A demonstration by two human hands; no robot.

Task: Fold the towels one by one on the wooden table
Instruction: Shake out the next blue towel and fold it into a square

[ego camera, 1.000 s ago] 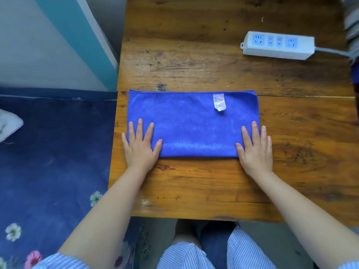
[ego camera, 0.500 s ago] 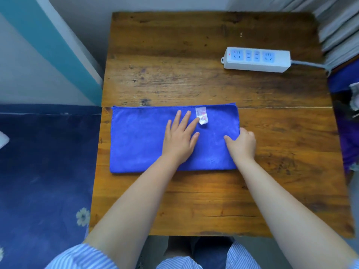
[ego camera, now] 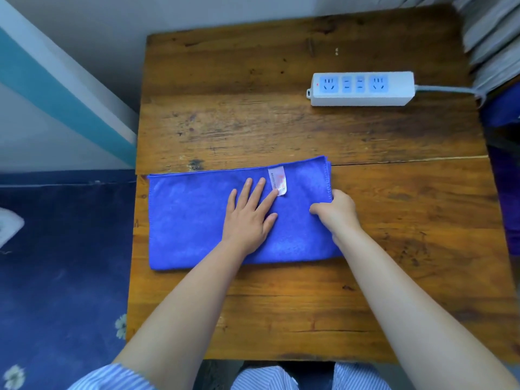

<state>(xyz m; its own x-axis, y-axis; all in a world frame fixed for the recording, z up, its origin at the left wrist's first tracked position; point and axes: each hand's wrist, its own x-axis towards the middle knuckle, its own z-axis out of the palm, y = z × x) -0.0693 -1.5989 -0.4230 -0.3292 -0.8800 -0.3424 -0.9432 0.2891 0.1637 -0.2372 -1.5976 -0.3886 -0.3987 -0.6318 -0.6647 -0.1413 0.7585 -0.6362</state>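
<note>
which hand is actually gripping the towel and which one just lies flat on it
The right hand grips the blue towel at its right edge, fingers curled. The left hand lies flat near the middle, fingers straight.

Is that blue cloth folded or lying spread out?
Folded: the blue microfibre towel shows doubled stitched edges at its right end, on the wooden table.

A single head-worn wide-angle camera looked steeply down from close above the near edge of the wooden table (ego camera: 281, 130), facing forward, with both forearms reaching up from the bottom of the frame.
</note>
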